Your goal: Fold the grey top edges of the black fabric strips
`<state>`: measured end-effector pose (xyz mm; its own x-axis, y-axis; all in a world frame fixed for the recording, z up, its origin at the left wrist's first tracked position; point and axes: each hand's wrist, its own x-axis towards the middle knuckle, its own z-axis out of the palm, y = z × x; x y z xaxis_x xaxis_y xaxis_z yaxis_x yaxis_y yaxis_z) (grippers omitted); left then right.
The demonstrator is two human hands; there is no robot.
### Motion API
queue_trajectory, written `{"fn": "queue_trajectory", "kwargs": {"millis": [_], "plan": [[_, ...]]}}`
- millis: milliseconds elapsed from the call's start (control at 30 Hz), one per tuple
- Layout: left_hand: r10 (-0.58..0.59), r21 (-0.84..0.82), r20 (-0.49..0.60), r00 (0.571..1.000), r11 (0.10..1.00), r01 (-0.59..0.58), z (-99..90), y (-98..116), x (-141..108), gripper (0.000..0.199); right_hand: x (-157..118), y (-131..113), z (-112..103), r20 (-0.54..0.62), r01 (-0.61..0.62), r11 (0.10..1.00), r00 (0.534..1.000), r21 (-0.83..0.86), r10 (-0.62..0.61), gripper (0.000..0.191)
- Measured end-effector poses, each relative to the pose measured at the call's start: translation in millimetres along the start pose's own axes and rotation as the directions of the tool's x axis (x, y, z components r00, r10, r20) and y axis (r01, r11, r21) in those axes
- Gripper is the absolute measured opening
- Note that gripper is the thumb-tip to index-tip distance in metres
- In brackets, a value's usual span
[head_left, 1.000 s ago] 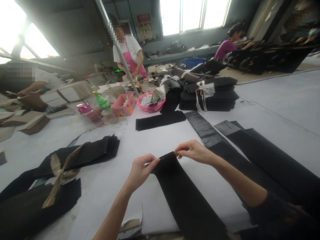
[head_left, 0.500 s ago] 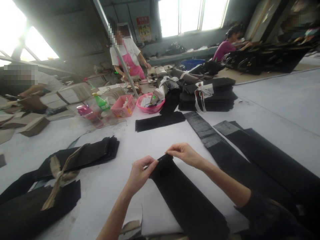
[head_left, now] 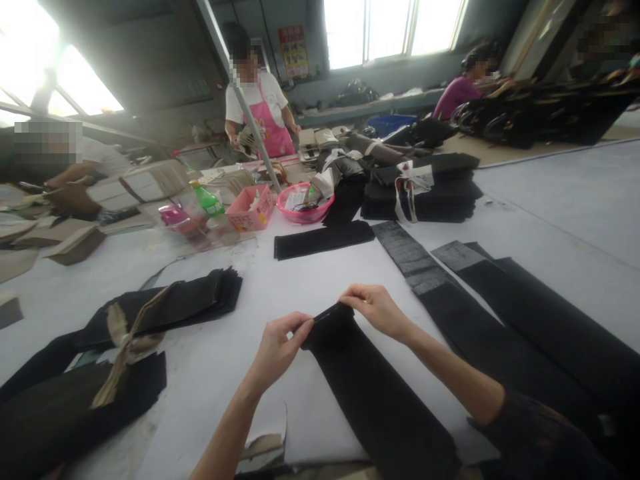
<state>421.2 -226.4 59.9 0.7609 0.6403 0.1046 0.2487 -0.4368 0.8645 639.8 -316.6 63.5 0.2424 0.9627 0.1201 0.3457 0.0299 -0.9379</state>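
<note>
Both hands, left [head_left: 283, 343] and right [head_left: 375, 310], pinch the far end of a black strip [head_left: 385, 393] trailing back between the forearms; uneven pulling could skew its folded edge.

A pink basin [head_left: 305, 212] sits near upper centre, just right of a pink box [head_left: 251, 212] and a green bottle [head_left: 207, 199]. Behind them, at top centre, stands a person in a pink apron [head_left: 271, 127]; a blue bin [head_left: 391, 125] is upper right.
</note>
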Motion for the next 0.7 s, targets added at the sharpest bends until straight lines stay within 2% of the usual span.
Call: {"fn": "queue_trajectory", "kwargs": {"millis": [100,167,433,567,700], "plan": [[-0.023,-0.015,-0.019,1.000,1.000,0.023,-0.5,0,-1,0.028,3,3,-2,0.121,-0.145,0.939,0.986,0.312,0.112,0.032],[-0.026,-0.011,-0.034,0.999,1.000,0.025,0.7,1,-1,0.028,3,4,-1,0.165,-0.181,0.903,0.978,0.390,0.125,0.038],[0.034,0.064,-0.100,0.994,0.998,-0.028,9.7,14,-3,0.026,-2,-7,13,0.103,-0.116,0.953,0.991,0.280,0.090,0.019],[0.050,0.095,-0.063,0.997,0.994,-0.044,7.0,16,-6,0.023,-8,-9,11,0.092,-0.066,0.976,0.995,0.205,0.048,0.014],[0.013,0.090,-0.063,0.998,0.996,-0.008,4.5,12,-8,0.023,-11,-3,10,0.075,-0.111,0.955,0.993,0.276,0.094,0.017]]}}
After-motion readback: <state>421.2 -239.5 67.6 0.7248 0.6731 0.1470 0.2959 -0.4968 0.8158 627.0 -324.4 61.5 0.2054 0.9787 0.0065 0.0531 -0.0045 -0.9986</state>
